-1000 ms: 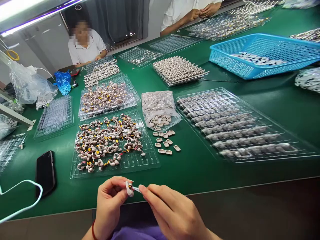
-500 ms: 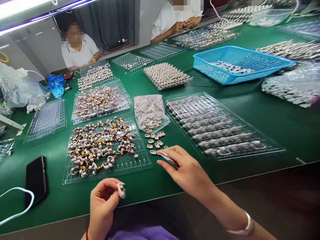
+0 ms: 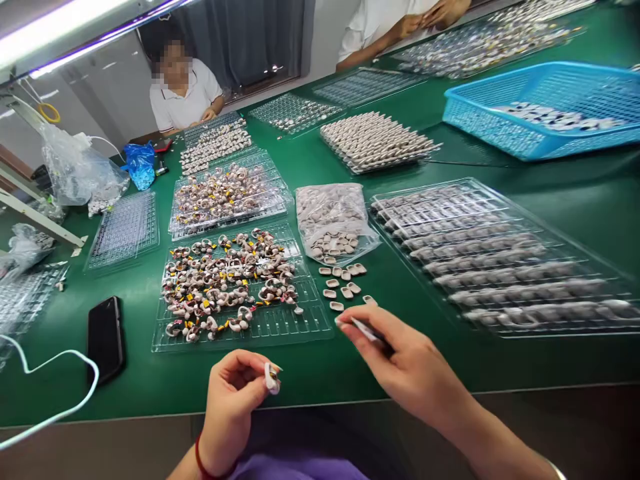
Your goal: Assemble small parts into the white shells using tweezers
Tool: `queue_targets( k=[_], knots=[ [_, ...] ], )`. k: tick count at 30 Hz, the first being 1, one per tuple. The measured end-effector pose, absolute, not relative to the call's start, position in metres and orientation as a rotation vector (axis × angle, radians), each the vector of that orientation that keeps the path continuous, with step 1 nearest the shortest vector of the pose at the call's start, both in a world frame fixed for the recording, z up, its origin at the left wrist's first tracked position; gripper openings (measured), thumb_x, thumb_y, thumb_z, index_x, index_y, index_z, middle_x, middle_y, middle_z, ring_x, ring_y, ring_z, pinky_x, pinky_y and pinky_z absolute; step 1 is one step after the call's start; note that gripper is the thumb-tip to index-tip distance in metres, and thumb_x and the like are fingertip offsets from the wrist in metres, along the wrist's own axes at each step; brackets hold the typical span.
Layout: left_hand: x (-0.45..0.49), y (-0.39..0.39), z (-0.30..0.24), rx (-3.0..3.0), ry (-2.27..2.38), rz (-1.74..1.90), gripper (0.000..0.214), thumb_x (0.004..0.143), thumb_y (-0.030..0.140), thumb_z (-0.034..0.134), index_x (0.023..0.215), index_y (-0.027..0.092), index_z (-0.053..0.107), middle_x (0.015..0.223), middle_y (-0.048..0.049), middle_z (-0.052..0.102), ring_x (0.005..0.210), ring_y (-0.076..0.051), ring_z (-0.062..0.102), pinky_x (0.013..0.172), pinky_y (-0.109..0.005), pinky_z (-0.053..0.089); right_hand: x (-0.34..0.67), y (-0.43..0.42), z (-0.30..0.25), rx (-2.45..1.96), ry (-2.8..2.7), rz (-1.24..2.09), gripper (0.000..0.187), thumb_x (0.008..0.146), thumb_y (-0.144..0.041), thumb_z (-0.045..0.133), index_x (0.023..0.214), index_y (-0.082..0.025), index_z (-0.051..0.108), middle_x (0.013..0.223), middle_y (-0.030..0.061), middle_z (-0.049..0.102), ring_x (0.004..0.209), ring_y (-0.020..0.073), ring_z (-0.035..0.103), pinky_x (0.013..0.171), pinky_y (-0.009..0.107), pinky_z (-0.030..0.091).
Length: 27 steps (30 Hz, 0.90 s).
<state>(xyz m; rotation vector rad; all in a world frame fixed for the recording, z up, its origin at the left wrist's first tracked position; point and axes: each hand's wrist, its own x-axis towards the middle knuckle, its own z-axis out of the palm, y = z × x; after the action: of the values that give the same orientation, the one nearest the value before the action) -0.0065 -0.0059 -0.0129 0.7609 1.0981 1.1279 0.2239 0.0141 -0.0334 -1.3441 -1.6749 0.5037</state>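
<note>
My left hand (image 3: 235, 400) is closed in a pinch near the table's front edge. Between thumb and forefinger it holds a small white earphone part (image 3: 272, 379) with a yellowish inside. My right hand (image 3: 400, 353) is closed too, with a slim silvery tool that looks like tweezers (image 3: 369, 331) lying across its fingers. A small beige cover (image 3: 339, 321) shows at its fingertips. Several loose beige covers (image 3: 346, 292) lie just beyond. Behind them rests a clear bag of beige covers (image 3: 334, 213). Left of these, a clear tray (image 3: 310, 327) bears many white earphone parts with yellow tabs.
To the right is a clear tray (image 3: 560, 233) with rows of grey-beige pieces. A blue basket (image 3: 530, 143) stands behind it. A black phone (image 3: 106, 340) and a white cable (image 3: 75, 407) lie at left. Two co-workers in white shirts (image 3: 187, 100) sit across the table.
The view has shifted left, so the table appears further right. My right hand's thumb and forefinger have closed together at the loose covers. The left hand keeps its pinch on the earphone part.
</note>
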Motion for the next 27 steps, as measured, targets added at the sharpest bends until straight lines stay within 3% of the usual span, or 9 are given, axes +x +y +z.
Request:
queue_targets(
  k=[5,9,12,17,27],
  knots=[
    [-0.005,-0.006,-0.009,0.699,1.044,1.112,0.019,0.058,0.020,0.088,0.066,0.016,0.072,0.070,-0.0030,0.074,0.063,-0.012,0.064,0.061,-0.020,0.052,0.193,-0.010,-0.018,-1.058,-1.638,0.838,0.012,0.092,-0.021,0.059,0.101,-0.024,0.065,0.087,0.0008,0.073,0.073,0.0145,0.070,0.067,0.019,0.057],
    [-0.005,-0.007,-0.009,0.701,1.001,1.091,0.017,0.060,0.018,0.087,0.067,0.017,0.072,0.069,-0.0022,0.074,0.064,-0.012,0.064,0.063,-0.020,0.052,0.177,-0.015,-0.012,-0.991,-1.581,1.058,0.009,0.092,-0.026,0.060,0.099,-0.021,0.065,0.080,0.0007,0.073,0.065,0.0129,0.069,0.060,0.017,0.056],
    [-0.005,-0.009,-0.008,0.727,1.016,1.082,0.017,0.060,0.019,0.087,0.068,0.017,0.072,0.069,-0.0019,0.074,0.064,-0.012,0.064,0.063,-0.021,0.051,0.171,-0.014,-0.009,-0.977,-1.590,1.043,0.015,0.093,-0.032,0.060,0.090,-0.020,0.068,0.073,0.0009,0.073,0.060,0.0127,0.067,0.058,0.018,0.055],
    [-0.006,-0.010,-0.007,0.792,1.034,1.067,0.017,0.061,0.021,0.087,0.068,0.016,0.073,0.070,-0.0025,0.074,0.063,-0.012,0.064,0.061,-0.020,0.051,0.166,-0.014,-0.010,-0.938,-1.565,0.982,0.017,0.094,-0.032,0.058,0.096,-0.020,0.070,0.081,0.0048,0.076,0.067,0.0160,0.071,0.063,0.021,0.059],
    [-0.008,-0.011,-0.009,0.855,1.029,1.054,0.010,0.065,0.019,0.085,0.072,0.019,0.077,0.073,-0.0032,0.076,0.067,-0.014,0.067,0.065,-0.021,0.053,0.163,-0.014,-0.014,-0.897,-1.534,0.939,0.014,0.095,-0.031,0.059,0.094,-0.021,0.069,0.076,0.0008,0.073,0.064,0.0119,0.068,0.062,0.016,0.056]
  ],
)
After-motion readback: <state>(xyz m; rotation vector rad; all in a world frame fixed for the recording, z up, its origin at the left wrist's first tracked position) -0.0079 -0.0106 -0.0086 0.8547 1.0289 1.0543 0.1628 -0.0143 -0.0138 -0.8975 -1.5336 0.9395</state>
